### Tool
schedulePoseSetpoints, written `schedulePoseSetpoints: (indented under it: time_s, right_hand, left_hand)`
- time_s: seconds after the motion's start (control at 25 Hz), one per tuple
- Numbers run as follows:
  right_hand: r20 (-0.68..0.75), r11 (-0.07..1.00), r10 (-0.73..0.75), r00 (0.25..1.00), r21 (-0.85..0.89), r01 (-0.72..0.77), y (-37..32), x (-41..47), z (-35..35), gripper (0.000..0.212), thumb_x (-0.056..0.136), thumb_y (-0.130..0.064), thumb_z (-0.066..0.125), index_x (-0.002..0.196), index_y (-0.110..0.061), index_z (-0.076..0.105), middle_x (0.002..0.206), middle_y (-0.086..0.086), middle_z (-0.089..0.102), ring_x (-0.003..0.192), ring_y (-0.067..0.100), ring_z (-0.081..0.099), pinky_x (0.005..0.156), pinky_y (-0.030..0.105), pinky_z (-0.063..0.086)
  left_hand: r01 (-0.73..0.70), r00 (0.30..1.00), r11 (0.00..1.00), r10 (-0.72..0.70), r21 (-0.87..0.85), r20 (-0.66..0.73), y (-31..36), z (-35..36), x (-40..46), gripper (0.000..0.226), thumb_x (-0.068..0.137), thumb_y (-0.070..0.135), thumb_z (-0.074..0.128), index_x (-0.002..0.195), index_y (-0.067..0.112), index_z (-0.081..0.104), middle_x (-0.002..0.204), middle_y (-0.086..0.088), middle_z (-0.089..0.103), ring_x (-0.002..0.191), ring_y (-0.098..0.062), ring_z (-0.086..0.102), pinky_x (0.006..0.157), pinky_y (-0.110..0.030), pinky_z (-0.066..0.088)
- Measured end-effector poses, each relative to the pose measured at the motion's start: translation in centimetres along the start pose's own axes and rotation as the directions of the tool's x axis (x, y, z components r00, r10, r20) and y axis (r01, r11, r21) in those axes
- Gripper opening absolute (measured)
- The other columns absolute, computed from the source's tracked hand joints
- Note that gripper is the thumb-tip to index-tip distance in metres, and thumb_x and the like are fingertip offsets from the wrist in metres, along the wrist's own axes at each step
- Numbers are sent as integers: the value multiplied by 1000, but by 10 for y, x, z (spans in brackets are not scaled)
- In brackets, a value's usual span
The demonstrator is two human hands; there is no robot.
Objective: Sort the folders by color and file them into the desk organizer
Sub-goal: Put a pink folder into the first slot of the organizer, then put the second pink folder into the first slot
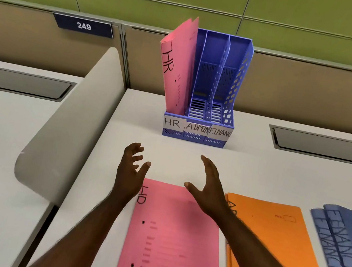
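The pink folder (174, 238) lies flat on the desk (246, 168), in front of the organizer (211, 81). It looks thin and bendable; better to hold both long edges. Left hand (129, 169) and right hand (209, 190) hover spread, empty.

Desk organizer (197, 123) sitting at frame centre on the desk (258, 165), against the partition (317, 91). HR folders (176, 68) standing in its leftmost compartment, leaning left; the other two compartments lying to their right. Along the lower frame, left to right, lying flat: HR folder (175, 245), ADMIN folders (273, 243), FINANCE folders (342, 249). Divider panel (66, 126) standing at left.
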State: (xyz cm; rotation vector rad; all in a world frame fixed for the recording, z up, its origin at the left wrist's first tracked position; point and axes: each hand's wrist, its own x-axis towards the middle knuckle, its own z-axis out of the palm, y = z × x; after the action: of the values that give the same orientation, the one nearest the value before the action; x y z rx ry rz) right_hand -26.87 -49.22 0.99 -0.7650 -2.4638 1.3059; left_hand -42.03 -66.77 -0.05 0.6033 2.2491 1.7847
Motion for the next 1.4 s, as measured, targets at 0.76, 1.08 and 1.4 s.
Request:
schedulePoseSetpoints:
  time_s: [0.76,1.08,1.4]
  right_hand:
    - [1,968,252,968,-9,-252,67,-221,26,93,83,-28,71,152,-16,11,159,1,15,146,18,16,115,31,19]
    - [70,961,259,963,-115,-250,72,-230,33,104,80,-22,73,153,-17,0,162,2,6,148,20,10,117,32,16]
    - [39,951,288,957,-130,-280,74,-232,37,104,80,-23,74,153,-17,0,162,2,8,148,21,13,118,36,21]
  left_hand:
    - [260,939,880,-326,396,107,-30,-22,-221,61,84,24,71,136,21,39,145,-7,39,130,-28,43,106,-48,41]
    - [432,895,879,-446,201,29,-23,-23,-224,48,90,23,64,133,22,42,138,-4,49,102,-19,60,78,-33,54]
    - [476,869,878,-479,51,126,-27,-27,-216,33,93,15,57,126,15,54,120,-10,66,97,-28,68,89,-50,55]
